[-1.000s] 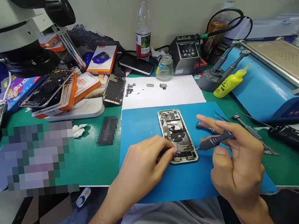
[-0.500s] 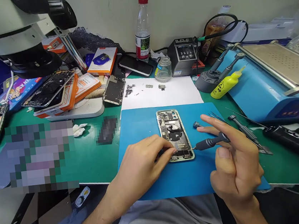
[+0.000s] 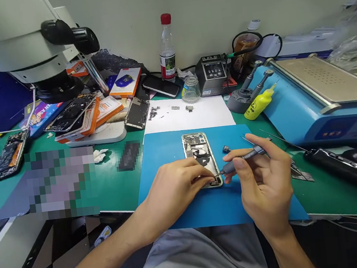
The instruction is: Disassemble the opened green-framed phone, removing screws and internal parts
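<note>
An opened phone lies on the blue mat, its inner parts bare. My left hand rests over its lower left side, thumb and forefinger pinched together at the bottom end. Whatever is between those fingertips is too small to make out. In my right hand is a grey precision screwdriver, gripped between thumb and fingers. It slants down to the left, and its tip meets the phone's lower part right beside my left fingertips. Another small dark tool lies on the mat just behind the screwdriver, partly hidden.
Small phone parts lie on white paper behind the mat. A microscope overhangs the left side. To the right stand a screwdriver holder, a yellow bottle and a blue heating plate machine. A glass jar stands behind.
My right fingers have closed round the screwdriver, the thumb now against its handle. The handle tilts up more steeply. My left hand keeps its pinch at the phone; the whole view has shifted slightly.
</note>
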Demonstrator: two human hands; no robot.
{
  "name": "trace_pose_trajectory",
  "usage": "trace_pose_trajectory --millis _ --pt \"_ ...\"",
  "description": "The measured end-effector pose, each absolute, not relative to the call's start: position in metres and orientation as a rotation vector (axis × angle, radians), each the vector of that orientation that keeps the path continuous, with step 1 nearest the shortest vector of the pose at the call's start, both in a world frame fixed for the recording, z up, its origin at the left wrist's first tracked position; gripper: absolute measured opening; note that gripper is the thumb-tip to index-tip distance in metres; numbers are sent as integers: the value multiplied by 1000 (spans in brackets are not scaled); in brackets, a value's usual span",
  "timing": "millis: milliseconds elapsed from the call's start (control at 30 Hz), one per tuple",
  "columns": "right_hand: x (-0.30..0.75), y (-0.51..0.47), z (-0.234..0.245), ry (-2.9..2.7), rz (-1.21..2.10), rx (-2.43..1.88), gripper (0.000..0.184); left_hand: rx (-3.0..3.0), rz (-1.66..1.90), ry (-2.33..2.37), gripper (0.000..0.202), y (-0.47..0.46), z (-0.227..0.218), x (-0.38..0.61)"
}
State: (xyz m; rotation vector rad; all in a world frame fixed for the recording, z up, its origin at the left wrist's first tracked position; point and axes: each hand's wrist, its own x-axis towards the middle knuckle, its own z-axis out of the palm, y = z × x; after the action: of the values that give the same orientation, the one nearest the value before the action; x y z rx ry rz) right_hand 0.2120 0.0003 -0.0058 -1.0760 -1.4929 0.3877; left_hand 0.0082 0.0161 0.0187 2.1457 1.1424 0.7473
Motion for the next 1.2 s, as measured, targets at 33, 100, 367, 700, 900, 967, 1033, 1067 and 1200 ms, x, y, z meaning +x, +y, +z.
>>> trace_pose_trajectory --millis 33,100,367,700,900,967,1033,1067,1200 --pt "212 1 -6 -1504 393 -1059 44 2133 732 1151 9 16 18 8" --pt "213 0 -6 -1501 383 -1036 44 2111 717 1165 9 15 17 6" --pt "215 -9 -19 -1615 -35 -1107 60 1943 749 1213 11 16 9 0" --pt "215 -8 -17 -1719 -88 -1115 66 1882 749 1216 18 15 10 0" --pt "216 -9 -17 -1743 -154 -1144 67 1892 759 1234 22 16 9 0" --pt "215 -6 -14 -1792 -248 -1111 71 1907 749 1235 22 17 8 1" --pt "215 -3 -9 -1866 -340 -1048 75 1921 741 1236 22 17 7 1" --pt "215 -1 -7 -1898 -358 -1019 76 1929 739 1235 22 17 7 1" --pt "218 0 -5 -1945 -259 -909 73 1963 746 1218 22 18 5 1"
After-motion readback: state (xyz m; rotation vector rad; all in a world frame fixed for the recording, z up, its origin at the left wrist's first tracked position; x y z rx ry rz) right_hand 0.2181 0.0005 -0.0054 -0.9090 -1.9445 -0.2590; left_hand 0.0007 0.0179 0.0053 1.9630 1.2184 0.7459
